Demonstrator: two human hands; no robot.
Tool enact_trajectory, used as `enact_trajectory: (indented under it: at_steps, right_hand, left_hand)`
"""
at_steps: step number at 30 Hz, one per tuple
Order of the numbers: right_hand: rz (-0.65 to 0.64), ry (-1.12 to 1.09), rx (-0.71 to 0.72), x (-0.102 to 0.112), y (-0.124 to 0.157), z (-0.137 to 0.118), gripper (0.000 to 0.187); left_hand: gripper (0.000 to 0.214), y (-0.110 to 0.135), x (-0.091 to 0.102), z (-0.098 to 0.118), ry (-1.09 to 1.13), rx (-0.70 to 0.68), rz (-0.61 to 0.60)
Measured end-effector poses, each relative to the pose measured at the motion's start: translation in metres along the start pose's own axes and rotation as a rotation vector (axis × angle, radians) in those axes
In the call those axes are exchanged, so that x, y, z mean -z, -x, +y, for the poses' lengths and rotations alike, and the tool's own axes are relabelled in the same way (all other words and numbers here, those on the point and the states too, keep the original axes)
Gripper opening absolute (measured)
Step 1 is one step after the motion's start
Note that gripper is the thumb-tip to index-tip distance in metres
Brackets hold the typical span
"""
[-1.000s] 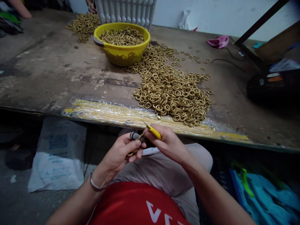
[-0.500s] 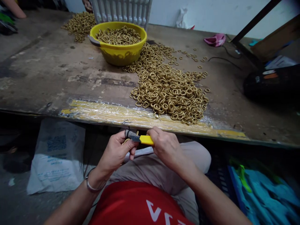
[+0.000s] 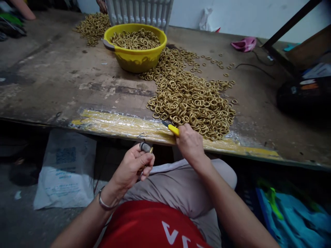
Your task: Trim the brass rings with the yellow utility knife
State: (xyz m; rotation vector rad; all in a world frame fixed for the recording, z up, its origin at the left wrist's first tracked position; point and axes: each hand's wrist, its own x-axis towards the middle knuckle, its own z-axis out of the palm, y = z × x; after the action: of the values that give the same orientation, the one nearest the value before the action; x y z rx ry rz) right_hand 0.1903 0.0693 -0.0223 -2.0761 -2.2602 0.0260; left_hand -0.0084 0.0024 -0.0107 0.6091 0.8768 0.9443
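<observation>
Between the thumb and fingers of my left hand (image 3: 136, 163) a brass-coloured ring (image 3: 151, 150) is pinched, mostly hidden by the fingers. A grey wrap (image 3: 145, 147) with a dark band covers the tip of its index finger. My right hand (image 3: 190, 141) is closed round a yellow utility knife (image 3: 173, 130), its dark blade pointing left over the table's taped front edge. Just beyond the knife lies a large heap of brass-coloured rings (image 3: 193, 100). Behind that heap stands a yellow basin (image 3: 137, 58) filled with the same rings.
Yellow tape (image 3: 121, 125) under clear film covers the table's (image 3: 77, 82) front edge. A smaller ring pile (image 3: 94, 27) lies near a grey radiator (image 3: 141, 13), with another person's hand (image 3: 102, 5) behind. A white sack (image 3: 66, 168) stands below left, blue items (image 3: 300, 213) below right.
My right hand has moved the knife away from my left hand, up and right to the table edge by the heap. My left hand keeps its pinch. The view has shifted slightly.
</observation>
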Motion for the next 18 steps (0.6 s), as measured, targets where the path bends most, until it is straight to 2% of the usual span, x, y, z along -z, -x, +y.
enact_trajectory:
  at_steps: [2,4,7,10,13,18]
  right_hand:
    - [0.007,-0.179,0.035,0.002,0.001,0.003,0.010]
    - [-0.030,-0.536,0.079,0.007,0.005,0.003,0.017]
    - [-0.259,-1.184,0.007,0.017,0.019,-0.004,0.020]
    - [-0.468,-1.590,-0.167,0.019,0.034,-0.016,0.028]
    - [-0.526,-1.768,-0.230,0.014,0.046,-0.024,0.032]
    - [-0.520,-1.808,-0.228,0.004,0.055,-0.028,0.033]
  left_hand:
    - [0.031,-0.001,0.003,0.001,0.034,0.017,-0.021]
    - [0.025,-0.002,0.006,0.001,0.063,0.060,-0.057]
    - [0.032,-0.005,0.008,-0.001,0.069,0.129,-0.104]
    - [0.033,-0.008,0.006,-0.005,0.059,0.117,-0.048]
    - [0.024,-0.009,0.002,-0.006,0.088,0.081,0.014]
    - [0.024,-0.006,0.001,-0.004,0.087,0.150,-0.036]
